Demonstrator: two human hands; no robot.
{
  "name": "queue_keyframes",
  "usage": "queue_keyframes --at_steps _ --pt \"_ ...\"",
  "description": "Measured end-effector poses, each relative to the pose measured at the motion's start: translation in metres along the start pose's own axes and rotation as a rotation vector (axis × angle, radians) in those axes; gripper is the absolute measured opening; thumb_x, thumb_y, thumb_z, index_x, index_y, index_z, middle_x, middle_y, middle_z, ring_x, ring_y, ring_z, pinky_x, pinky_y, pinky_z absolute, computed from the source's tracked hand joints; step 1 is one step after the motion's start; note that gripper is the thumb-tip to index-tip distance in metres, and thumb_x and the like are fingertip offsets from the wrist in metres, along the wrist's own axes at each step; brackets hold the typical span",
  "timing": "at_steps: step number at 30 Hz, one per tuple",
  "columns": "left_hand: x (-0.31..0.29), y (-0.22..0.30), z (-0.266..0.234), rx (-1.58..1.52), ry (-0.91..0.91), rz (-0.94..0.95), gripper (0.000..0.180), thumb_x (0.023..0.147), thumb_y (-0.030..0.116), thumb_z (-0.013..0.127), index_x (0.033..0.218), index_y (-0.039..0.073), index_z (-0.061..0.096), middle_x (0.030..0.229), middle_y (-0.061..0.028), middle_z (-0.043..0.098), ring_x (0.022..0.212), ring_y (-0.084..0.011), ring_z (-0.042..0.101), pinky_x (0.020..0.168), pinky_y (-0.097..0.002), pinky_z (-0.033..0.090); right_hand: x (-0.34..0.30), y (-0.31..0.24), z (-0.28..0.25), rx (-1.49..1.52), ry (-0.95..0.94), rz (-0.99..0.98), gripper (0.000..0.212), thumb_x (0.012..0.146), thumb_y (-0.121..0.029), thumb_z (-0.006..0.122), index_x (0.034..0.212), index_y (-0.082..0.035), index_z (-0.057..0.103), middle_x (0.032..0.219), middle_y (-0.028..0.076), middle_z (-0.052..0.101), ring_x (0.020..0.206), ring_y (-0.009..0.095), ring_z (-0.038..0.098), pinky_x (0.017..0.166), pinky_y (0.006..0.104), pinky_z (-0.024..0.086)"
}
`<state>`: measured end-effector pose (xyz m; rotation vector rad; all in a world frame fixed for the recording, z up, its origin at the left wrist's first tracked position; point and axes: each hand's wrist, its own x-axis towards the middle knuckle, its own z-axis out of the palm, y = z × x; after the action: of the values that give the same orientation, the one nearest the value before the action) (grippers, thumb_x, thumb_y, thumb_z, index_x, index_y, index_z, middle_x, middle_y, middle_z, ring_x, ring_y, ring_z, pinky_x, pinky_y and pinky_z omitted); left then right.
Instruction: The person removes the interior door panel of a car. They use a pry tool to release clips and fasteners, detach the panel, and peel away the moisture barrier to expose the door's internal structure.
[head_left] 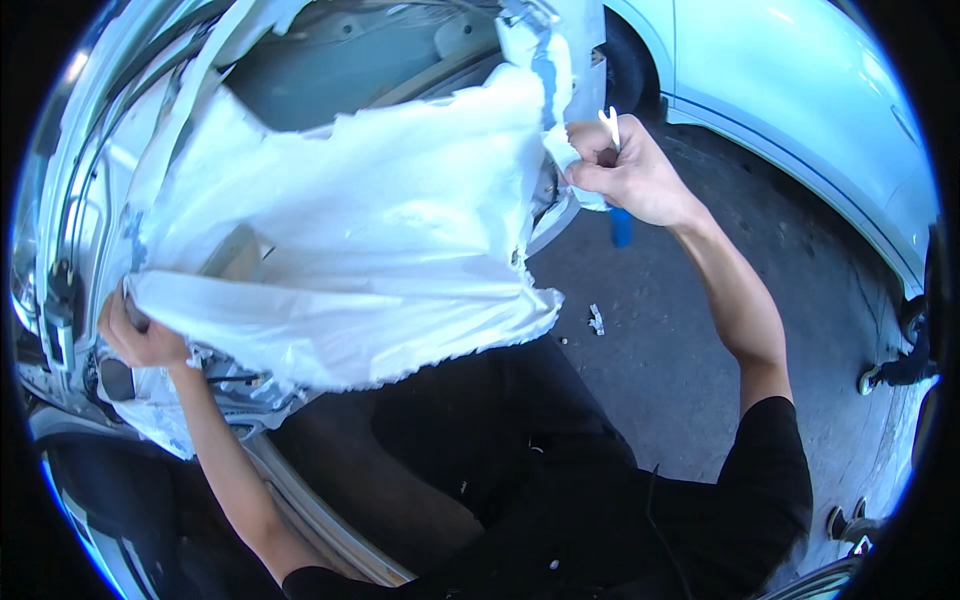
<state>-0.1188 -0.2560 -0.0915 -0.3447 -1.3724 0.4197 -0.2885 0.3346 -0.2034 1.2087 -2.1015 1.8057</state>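
Note:
A torn-edged white sheet (pixel 370 200), thin like masking film or paper, spreads over part of a car body in front of me. My left hand (pixel 145 335) is closed on the sheet's lower left edge, which it bunches into folds. At the sheet's right side, my right hand (pixel 635 175) has its fingers curled in a pinch on a white strip (pixel 590 195) that looks like masking paper or tape. A small white forked piece (pixel 610 125) sticks up by these fingers. Whether strip and sheet are joined there, I cannot tell.
A pale car (pixel 780 90) with a dark tyre (pixel 632 70) stands at the right. White scraps (pixel 597 320) lie on the dark floor. A blue object (pixel 621 228) shows below my right hand. Another person's shoe (pixel 868 380) is at far right. A door sill (pixel 330 540) runs below left.

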Motion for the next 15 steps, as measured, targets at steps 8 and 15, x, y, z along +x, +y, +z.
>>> queue_keyframes --at_steps 8,15 --pt "-0.01 -0.016 -0.008 -0.019 -0.017 0.013 0.034 0.094 0.021 0.084 0.109 -0.009 0.076 0.106 -0.0213 0.076 0.096 -0.0371 0.073 0.087 -0.0467 0.06 0.0 0.014 -0.026 0.087 -0.092 0.012 0.035 0.093 -0.016 0.09 0.087 -0.01 0.057 0.076 0.0 0.068 0.063 0.008 0.058 0.064 0.0247 0.045" --pt "-0.009 -0.01 -0.012 -0.048 -0.048 -0.01 0.039 0.094 0.026 0.084 0.111 -0.008 0.077 0.107 -0.021 0.077 0.097 -0.0357 0.074 0.088 -0.0465 0.06 -0.01 0.013 -0.036 0.092 -0.112 0.1 0.03 0.1 -0.031 0.085 0.092 -0.004 0.074 0.073 0.003 0.071 0.065 0.009 0.061 0.066 0.0259 0.049"
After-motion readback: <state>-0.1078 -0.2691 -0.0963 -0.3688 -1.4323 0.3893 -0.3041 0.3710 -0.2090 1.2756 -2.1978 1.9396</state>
